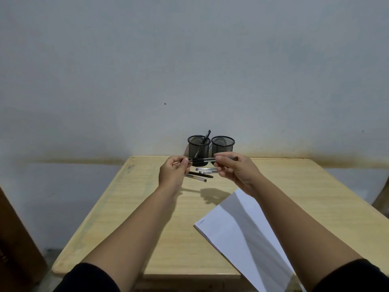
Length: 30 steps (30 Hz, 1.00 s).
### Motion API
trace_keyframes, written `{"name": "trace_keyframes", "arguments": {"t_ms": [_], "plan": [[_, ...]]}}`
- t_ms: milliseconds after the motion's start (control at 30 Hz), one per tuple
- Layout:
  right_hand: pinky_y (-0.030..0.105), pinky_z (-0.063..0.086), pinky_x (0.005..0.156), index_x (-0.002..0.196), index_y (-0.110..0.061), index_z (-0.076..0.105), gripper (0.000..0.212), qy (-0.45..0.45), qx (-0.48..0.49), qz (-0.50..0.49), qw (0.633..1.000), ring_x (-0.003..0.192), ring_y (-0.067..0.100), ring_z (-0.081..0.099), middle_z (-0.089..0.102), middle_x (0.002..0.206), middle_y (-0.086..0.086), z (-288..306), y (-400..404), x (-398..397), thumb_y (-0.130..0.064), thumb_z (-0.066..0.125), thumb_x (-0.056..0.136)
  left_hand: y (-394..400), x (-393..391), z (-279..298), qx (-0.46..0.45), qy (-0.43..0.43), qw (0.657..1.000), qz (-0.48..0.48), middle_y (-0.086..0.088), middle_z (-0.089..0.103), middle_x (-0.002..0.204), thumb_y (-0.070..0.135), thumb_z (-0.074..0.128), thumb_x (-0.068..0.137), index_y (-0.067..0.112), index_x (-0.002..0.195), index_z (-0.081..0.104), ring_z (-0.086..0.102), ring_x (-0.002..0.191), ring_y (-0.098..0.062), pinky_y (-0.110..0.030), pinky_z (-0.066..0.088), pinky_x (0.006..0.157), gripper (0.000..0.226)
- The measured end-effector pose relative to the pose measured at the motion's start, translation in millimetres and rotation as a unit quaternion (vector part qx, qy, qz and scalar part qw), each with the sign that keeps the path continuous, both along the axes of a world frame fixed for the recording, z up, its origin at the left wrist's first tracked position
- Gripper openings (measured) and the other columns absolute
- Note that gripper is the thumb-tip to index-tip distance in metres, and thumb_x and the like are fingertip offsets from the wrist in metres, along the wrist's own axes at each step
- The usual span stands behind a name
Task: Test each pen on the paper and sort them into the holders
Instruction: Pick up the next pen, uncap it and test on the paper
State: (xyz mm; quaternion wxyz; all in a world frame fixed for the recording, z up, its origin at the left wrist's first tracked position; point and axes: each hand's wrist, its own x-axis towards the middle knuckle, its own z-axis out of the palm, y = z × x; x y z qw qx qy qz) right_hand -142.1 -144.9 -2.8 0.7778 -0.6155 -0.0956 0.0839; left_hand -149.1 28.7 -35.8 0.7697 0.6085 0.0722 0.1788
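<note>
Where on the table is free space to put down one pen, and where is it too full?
The left half of the table is bare, from the left edge to the paper. The far right corner beyond the paper is bare too. It is crowded in front of the two holders, where the loose pens lie.

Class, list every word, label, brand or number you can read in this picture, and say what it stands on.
Handwritten scribble near the corner of the paper: too small to read.
Printed label on a clear pen lying on the table: too blurred to read.
Pen held in both hands: no readable text.
Nothing else carries text.
</note>
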Motion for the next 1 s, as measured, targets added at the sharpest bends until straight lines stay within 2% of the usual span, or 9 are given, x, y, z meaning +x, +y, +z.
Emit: {"name": "trace_keyframes", "arguments": {"t_ms": [167, 400, 500, 567, 633, 733, 800, 900, 1000], "plan": [[0.014, 0.047, 0.048, 0.089, -0.005, 0.063, 0.005, -0.026, 0.013, 0.001, 1.0, 0.053, 0.007, 0.056, 0.061, 0.069, 0.007, -18, 18, -3, -0.008, 0.059, 0.089, -12, 0, -7, 0.016, 0.004, 0.998, -0.055, -0.002, 0.063, 0.076, 0.003, 0.051, 0.093, 0.005, 0.101, 0.062, 0.063, 0.064, 0.001, -0.004, 0.051, 0.06, 0.014], [0.016, 0.046, 0.049, 0.083, -0.004, 0.062, 0.008, -0.103, -0.029, -0.038, 0.994, 0.055, 0.01, 0.055, 0.06, 0.069, 0.009, -25, 24, -9, -0.008, 0.06, 0.089, -9, 2, 3, 0.007, 0.037, 0.997, -0.062, -0.003, 0.062, 0.073, 0.0, 0.053, 0.091, 0.008, 0.085, 0.065, 0.059, 0.065, -0.007, -0.008, 0.052, 0.059, 0.016], [0.015, 0.044, 0.044, 0.077, -0.005, 0.059, 0.012, -0.115, 0.007, -0.111, 0.987, 0.048, 0.007, 0.053, 0.057, 0.062, 0.008, -21, 6, -7, -0.004, 0.058, 0.089, 23, 11, 3, -0.005, 0.071, 0.997, 0.039, 0.002, 0.061, 0.062, 0.002, 0.051, 0.092, 0.014, 0.077, 0.063, 0.056, 0.063, -0.013, -0.021, 0.048, 0.063, 0.023], [0.015, 0.043, 0.043, 0.075, -0.006, 0.057, 0.014, -0.105, 0.03, -0.151, 0.982, 0.048, 0.008, 0.051, 0.055, 0.062, 0.009, -19, -23, -4, -0.005, 0.058, 0.089, 62, 14, -4, 0.003, 0.079, 0.989, 0.125, 0.001, 0.059, 0.062, 0.003, 0.049, 0.094, 0.0, 0.097, 0.065, 0.061, 0.051, -0.001, -0.014, 0.05, 0.053, 0.016], [0.014, 0.041, 0.043, 0.077, -0.006, 0.058, 0.013, -0.092, 0.031, -0.143, 0.985, 0.05, 0.009, 0.05, 0.054, 0.065, 0.01, -20, -38, -3, -0.006, 0.057, 0.09, 75, 11, -6, 0.056, 0.074, 0.99, 0.108, -0.002, 0.059, 0.072, 0.001, 0.05, 0.093, -0.005, 0.109, 0.061, 0.061, 0.047, 0.005, -0.006, 0.051, 0.058, 0.02], [0.015, 0.043, 0.045, 0.088, -0.005, 0.062, 0.007, -0.072, 0.016, -0.081, 0.994, 0.053, 0.009, 0.053, 0.057, 0.07, 0.01, -27, -20, -4, -0.007, 0.056, 0.091, 42, 5, -10, 0.155, 0.064, 0.986, 0.008, -0.006, 0.064, 0.078, 0.0, 0.057, 0.089, 0.011, 0.086, 0.067, 0.064, 0.069, -0.009, -0.022, 0.053, 0.083, 0.015], [0.015, 0.045, 0.048, 0.096, -0.004, 0.064, 0.01, -0.06, 0.008, -0.051, 0.997, 0.058, 0.011, 0.055, 0.06, 0.075, 0.01, -31, -8, -5, -0.009, 0.056, 0.092, 19, -2, -17, 0.213, 0.066, 0.975, -0.021, 0.0, 0.065, 0.078, 0.003, 0.059, 0.088, 0.022, 0.076, 0.065, 0.061, 0.074, -0.012, -0.017, 0.05, 0.077, 0.023], [0.015, 0.05, 0.052, 0.105, 0.0, 0.062, 0.019, -0.04, 0.01, -0.035, 0.999, 0.062, 0.01, 0.062, 0.065, 0.081, 0.011, -36, -7, -7, -0.011, 0.053, 0.093, 7, -7, -32, 0.28, 0.085, 0.956, 0.002, 0.001, 0.065, 0.084, 0.007, 0.059, 0.088, 0.02, 0.079, 0.066, 0.058, 0.074, -0.01, -0.007, 0.043, 0.053, 0.018], [0.016, 0.054, 0.056, 0.1, -0.002, 0.063, 0.015, -0.025, 0.011, -0.04, 0.999, 0.065, 0.009, 0.067, 0.068, 0.085, 0.012, -40, -11, -9, -0.011, 0.053, 0.093, 6, -9, -45, 0.361, 0.091, 0.928, -0.005, 0.004, 0.064, 0.084, 0.01, 0.059, 0.088, 0.017, 0.086, 0.069, 0.054, 0.07, 0.0, -0.002, 0.04, 0.054, 0.013]]}}
